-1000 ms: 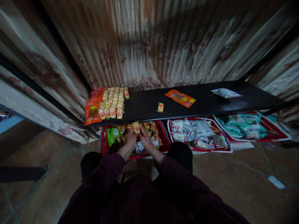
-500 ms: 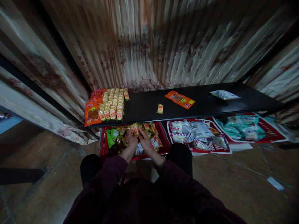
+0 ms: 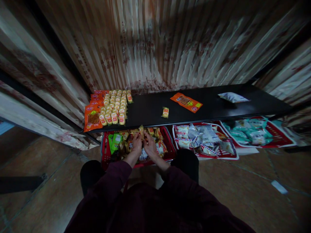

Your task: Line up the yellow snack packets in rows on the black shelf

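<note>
Striped, crinkled cloth (image 3: 150, 42) with dark reddish prints hangs as a backdrop, and brown tiled floor (image 3: 243, 194) spreads out beneath. Against the cloth runs a long, low black shelf (image 3: 145, 106). Along its front edge, on the floor, sit three red baskets: a left basket (image 3: 173, 145) of mixed packets, a middle basket (image 3: 237, 156) of white and blue ones, and a right basket (image 3: 283, 136) of teal ones.

On the shelf's left end, small yellow packets (image 3: 114, 106) stand in close rows, touching a line of overlapping orange packets (image 3: 93, 119). Farther right lie a single orange packet (image 3: 186, 102) and, well apart from it, a white packet (image 3: 233, 97).

Over the left basket, the left hand (image 3: 136, 145) and right hand (image 3: 150, 146) are close together, fingertips closed on one small yellow packet (image 3: 141, 130), seen nearly edge-on. A green packet (image 3: 115, 142) lies in the basket to their left. One loose yellow packet (image 3: 165, 112) rests alone near the shelf's front edge.
</note>
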Demonstrator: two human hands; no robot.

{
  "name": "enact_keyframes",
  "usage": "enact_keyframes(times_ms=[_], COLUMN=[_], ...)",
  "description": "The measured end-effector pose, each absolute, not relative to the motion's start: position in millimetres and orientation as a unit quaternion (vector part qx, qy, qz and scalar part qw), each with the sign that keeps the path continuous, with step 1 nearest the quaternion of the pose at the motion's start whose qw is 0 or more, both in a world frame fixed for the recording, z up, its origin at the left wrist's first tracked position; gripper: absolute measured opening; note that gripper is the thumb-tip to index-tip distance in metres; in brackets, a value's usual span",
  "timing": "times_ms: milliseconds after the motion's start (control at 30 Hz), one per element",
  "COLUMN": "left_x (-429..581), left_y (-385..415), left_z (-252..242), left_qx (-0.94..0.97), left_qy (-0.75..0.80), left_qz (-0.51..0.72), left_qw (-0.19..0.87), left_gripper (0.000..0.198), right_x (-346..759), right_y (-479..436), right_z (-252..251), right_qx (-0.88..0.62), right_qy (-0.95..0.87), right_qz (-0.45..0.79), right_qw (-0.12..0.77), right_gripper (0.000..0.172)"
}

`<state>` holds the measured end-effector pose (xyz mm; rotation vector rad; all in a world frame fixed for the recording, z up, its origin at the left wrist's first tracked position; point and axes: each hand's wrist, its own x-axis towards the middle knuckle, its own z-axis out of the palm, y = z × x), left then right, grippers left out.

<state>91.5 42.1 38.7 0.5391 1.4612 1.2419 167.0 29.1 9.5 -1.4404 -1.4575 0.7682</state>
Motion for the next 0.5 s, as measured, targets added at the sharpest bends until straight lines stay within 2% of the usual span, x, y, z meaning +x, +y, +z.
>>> enact_keyframes(times_ms=[333, 500], left_x=[100, 98], left_y=[34, 36], left_z=[51, 47], left_qx=[0.206, 0.192], left_qy=[0.586, 0.575], left_qz=[0.535, 0.542], left_qw=[0.573, 0.582], left_gripper=[0.017, 0.015], right_x=[168, 167], right_y=[23, 22], right_z=[18, 25], right_qx=[-0.598, -0.569], right_qy=[-0.586, -0.599], right_qz=[0.310, 0.303], right_qw=[0.451, 0.475], right_gripper=[0.047, 0.051])
